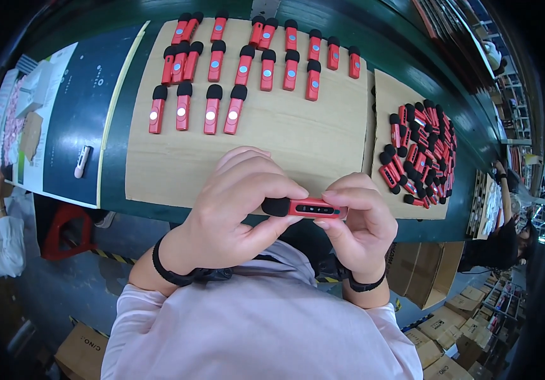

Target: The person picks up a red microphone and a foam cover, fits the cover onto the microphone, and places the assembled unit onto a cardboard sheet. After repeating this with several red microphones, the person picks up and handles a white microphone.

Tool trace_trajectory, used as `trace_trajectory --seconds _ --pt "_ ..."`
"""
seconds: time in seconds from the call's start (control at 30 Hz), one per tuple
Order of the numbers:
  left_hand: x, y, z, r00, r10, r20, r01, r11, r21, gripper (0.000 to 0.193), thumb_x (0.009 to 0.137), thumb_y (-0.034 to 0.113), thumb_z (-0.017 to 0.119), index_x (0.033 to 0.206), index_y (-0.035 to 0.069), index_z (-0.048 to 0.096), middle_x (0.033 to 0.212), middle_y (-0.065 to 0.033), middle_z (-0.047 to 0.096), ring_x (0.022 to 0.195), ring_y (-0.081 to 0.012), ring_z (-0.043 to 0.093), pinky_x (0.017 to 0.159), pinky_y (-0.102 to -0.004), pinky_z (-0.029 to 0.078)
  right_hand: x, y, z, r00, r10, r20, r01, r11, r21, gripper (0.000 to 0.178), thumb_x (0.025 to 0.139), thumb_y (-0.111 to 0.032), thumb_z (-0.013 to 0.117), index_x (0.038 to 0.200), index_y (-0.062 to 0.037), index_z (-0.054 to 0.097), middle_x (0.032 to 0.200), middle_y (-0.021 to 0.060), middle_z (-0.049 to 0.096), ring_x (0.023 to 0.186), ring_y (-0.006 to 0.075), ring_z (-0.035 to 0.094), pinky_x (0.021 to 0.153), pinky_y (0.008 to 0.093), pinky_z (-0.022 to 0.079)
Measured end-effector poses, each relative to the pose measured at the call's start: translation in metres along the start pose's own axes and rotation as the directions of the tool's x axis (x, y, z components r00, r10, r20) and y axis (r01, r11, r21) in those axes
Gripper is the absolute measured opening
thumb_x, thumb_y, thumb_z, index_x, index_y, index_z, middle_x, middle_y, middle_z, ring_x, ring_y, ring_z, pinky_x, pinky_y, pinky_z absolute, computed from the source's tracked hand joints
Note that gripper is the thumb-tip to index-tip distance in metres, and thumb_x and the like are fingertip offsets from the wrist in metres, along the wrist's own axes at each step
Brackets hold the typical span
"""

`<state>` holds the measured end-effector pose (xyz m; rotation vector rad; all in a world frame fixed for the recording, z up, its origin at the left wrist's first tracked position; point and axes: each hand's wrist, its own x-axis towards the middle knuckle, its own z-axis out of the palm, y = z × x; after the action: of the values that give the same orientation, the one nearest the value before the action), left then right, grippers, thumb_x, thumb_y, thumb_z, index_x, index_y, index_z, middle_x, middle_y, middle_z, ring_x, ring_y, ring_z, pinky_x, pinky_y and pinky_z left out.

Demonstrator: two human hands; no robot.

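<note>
Between my two hands is a small red microphone [314, 208] with a black foam tip, lying sideways, its dark button strip facing up. My left hand [237, 206] pinches it near the foam end. At the other end, the thumb and fingertips of my right hand [360, 221] close on the red body. Beyond my hands, rows of similar red microphones [211, 116] lie on a cardboard sheet [304, 139], foam ends pointing away from me, most with a round pale disc on the body.
A jumbled pile of red microphones [421, 152] covers a second cardboard sheet [384, 95] on the right. One pale microphone-like piece [82, 161] rests on a dark mat [85, 82] at left. An open carton [426, 269] stands below the table's right edge. Other people sit at both sides.
</note>
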<state>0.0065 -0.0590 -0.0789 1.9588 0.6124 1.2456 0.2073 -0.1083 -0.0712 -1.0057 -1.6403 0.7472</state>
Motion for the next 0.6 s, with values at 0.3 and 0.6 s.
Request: trace_trajectory --seconds 0.3,0.6 --pt "0.001 -0.001 0.003 0.999 -0.031 0.033 0.032 0.999 -0.012 0.026 0.069 0.006 0.076 0.093 0.005 0.065 0.086 -0.009 0.061 0.079 -0.027 0.058 0.08 -0.0388 0.043 -0.002 0.003 0.003 1.0 0.026 0.014 -0.028 0.996 0.082 0.03 0.075 -0.001 0.077 0.102 0.0005 0.065 0.096 0.0127 0.063 0.077 0.0166 0.058 0.062 0.0252 0.044" --pt "-0.001 -0.007 0.007 0.998 -0.002 0.068 -0.004 0.996 0.089 0.03 0.068 0.005 0.074 0.096 0.004 0.064 0.094 -0.0102 0.063 0.088 -0.0286 0.059 0.086 -0.0406 0.044 0.002 -0.005 0.004 0.995 -0.06 0.074 0.066 0.994 -0.09 0.026 0.081 -0.006 0.073 0.101 0.0042 0.06 0.102 0.0163 0.058 0.092 0.0224 0.058 0.079 0.0315 0.048"
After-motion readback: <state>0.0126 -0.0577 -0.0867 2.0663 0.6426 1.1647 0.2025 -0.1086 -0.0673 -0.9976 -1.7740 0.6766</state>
